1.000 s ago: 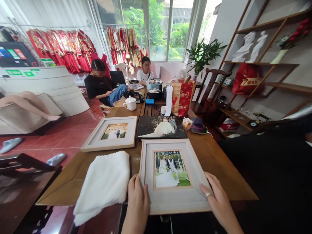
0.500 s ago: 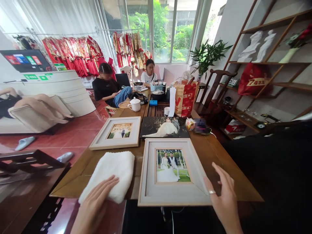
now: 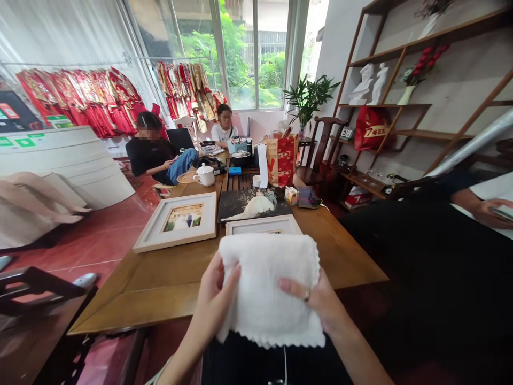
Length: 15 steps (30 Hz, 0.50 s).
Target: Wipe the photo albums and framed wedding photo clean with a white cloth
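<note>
A white folded towel [image 3: 268, 289] with scalloped edges is held up in front of me, over the near edge of the table. My left hand [image 3: 218, 291] grips its left side, thumb on the front. On the right side my right hand [image 3: 316, 299], with a ring on one finger, pinches it with the thumb in front; most of its fingers are hidden behind the cloth. Behind the towel lies a picture frame [image 3: 260, 224], mostly covered by it. Another picture frame [image 3: 176, 220] with a couple's photo lies to the left, and an unframed dark wedding picture [image 3: 256, 205] lies farther back.
On the wooden table [image 3: 160, 275] stand a white lidded teapot [image 3: 205, 175], a red and brown paper bag [image 3: 282, 160] and a small box [image 3: 291, 195]. Two people sit at the far end; a person's hand with a phone [image 3: 503, 212] shows at right.
The towel has been lifted off the table and moved right, in front of the near frame. Both hands now hold it; my right hand has left the frame's edge. The view has turned right.
</note>
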Motion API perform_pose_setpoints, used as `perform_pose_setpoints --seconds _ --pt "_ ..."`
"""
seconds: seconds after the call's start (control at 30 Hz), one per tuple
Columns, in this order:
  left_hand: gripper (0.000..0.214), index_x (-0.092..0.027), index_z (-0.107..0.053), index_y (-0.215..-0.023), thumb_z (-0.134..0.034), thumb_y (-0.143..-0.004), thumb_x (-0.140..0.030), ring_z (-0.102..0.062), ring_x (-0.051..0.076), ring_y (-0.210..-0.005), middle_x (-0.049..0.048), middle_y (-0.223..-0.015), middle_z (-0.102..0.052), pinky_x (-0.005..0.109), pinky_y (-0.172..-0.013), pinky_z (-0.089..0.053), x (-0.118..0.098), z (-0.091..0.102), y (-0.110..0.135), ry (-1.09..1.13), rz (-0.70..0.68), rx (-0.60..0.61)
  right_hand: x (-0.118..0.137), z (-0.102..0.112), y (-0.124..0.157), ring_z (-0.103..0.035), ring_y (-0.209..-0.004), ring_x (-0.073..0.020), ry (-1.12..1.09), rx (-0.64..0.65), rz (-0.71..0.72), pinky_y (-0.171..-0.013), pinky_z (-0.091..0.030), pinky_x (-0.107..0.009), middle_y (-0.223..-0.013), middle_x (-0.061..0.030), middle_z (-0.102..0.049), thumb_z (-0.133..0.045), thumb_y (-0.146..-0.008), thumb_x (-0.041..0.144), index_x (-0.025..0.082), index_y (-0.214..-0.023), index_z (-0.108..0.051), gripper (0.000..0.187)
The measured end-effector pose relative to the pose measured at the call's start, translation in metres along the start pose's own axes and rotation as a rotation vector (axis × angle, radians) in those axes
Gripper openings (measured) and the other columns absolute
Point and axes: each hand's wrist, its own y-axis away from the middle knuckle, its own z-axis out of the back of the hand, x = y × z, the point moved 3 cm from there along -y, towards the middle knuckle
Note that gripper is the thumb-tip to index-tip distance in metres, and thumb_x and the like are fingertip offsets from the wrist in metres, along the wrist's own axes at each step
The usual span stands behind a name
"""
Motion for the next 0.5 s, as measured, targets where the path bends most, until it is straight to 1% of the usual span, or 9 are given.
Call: perform_pose_setpoints --seconds 0.03,0.1,0.2,0.27,0.3,0.33,0.4,0.47,0.5 --pt "0.037 -0.016 -0.060 -0.107 -0.058 -0.082 -0.044 -0.064 0.020 -0.085 0.0086 -0.099 -0.068 0.029 -0.073 -0.052 0.004 -0.003 -0.005 0.000 -0.003 0.036 0.001 0.005 0.000 -0.068 -0.090 -0.0298 -0.053 -0.084 -0.017 -0.079 -0.056 -0.043 -0.098 -0.0093 -0.072 -0.086 -0.051 0.035 0.017 -0.102 -0.063 0.059" --pt "0.033 -0.016 -0.061 -0.104 -0.054 -0.085 -0.042 -0.064 0.020 -0.087 0.0090 -0.100 -0.067 0.030 -0.076 -0.051 0.015 0.003 -0.018 -0.057 -0.086 -0.004 0.005 0.019 0.001 -0.068 -0.089 -0.0286 -0.135 -0.253 0.062 -0.078 -0.057 -0.042 -0.095 -0.0079 -0.073 -0.085 -0.052 0.032 0.016 -0.103 -0.063 0.057" --pt "0.023 -0.016 -0.063 -0.093 -0.053 -0.084 -0.034 -0.063 0.019 -0.087 0.0083 -0.096 -0.067 0.031 -0.079 -0.050 0.039 0.025 -0.043 -0.286 -0.239 -0.113 0.019 0.044 0.002 -0.065 -0.099 -0.0275 -0.128 -0.496 0.402 -0.085 -0.055 -0.044 -0.102 -0.0072 -0.071 -0.082 -0.057 0.029 0.017 -0.113 -0.060 0.061" --pt "0.017 -0.016 -0.063 -0.089 -0.054 -0.082 -0.029 -0.062 0.018 -0.084 0.0072 -0.090 -0.066 0.031 -0.077 -0.050 0.054 0.034 -0.063 -0.430 -0.346 -0.100 0.028 0.056 0.001 -0.063 -0.103 -0.0284 0.046 -0.588 0.654 -0.090 -0.051 -0.047 -0.108 -0.0087 -0.069 -0.080 -0.058 0.027 0.016 -0.115 -0.059 0.061" --pt "0.015 -0.016 -0.062 -0.089 -0.053 -0.081 -0.026 -0.061 0.018 -0.084 0.0069 -0.090 -0.066 0.031 -0.077 -0.050 0.060 0.035 -0.073 -0.486 -0.395 -0.067 0.031 0.059 -0.001 -0.062 -0.105 -0.0290 0.192 -0.592 0.758 -0.093 -0.049 -0.047 -0.110 -0.0097 -0.069 -0.077 -0.060 0.026 0.014 -0.113 -0.061 0.057" --pt "0.015 -0.016 -0.062 -0.089 -0.051 -0.081 -0.023 -0.061 0.018 -0.084 0.0068 -0.091 -0.066 0.030 -0.076 -0.050 0.064 0.036 -0.083 -0.520 -0.429 -0.041 0.034 0.060 -0.004 -0.061 -0.107 -0.0292 0.361 -0.557 0.842 -0.095 -0.048 -0.047 -0.111 -0.0101 -0.068 -0.073 -0.064 0.023 0.015 -0.112 -0.062 0.050" --pt "0.015 -0.016 -0.062 -0.088 -0.051 -0.079 -0.020 -0.061 0.017 -0.080 0.0065 -0.090 -0.066 0.031 -0.075 -0.050 0.070 0.034 -0.100 -0.540 -0.470 -0.013 0.034 0.054 -0.015 -0.056 -0.116 -0.0284 0.729 -0.378 0.973 -0.100 -0.043 -0.045 -0.116 -0.0100 -0.066 -0.061 -0.071 0.016 0.017 -0.114 -0.062 0.043" --pt "0.015 -0.015 -0.063 -0.085 -0.053 -0.074 -0.016 -0.061 0.018 -0.077 0.0067 -0.087 -0.067 0.031 -0.072 -0.051 0.072 0.029 -0.113 -0.558 -0.510 0.041 0.027 0.046 -0.026 -0.049 -0.124 -0.0270 1.055 -0.177 1.049 -0.105 -0.038 -0.045 -0.122 -0.0093 -0.063 -0.052 -0.073 0.009 0.019 -0.117 -0.060 0.046" --pt "0.016 -0.015 -0.064 -0.085 -0.053 -0.073 -0.015 -0.062 0.018 -0.077 0.0066 -0.085 -0.067 0.032 -0.072 -0.051 0.074 0.026 -0.118 -0.567 -0.529 0.070 0.021 0.042 -0.032 -0.046 -0.127 -0.0268 1.183 -0.107 1.064 -0.106 -0.036 -0.046 -0.125 -0.0091 -0.061 -0.050 -0.071 0.006 0.019 -0.117 -0.060 0.048"
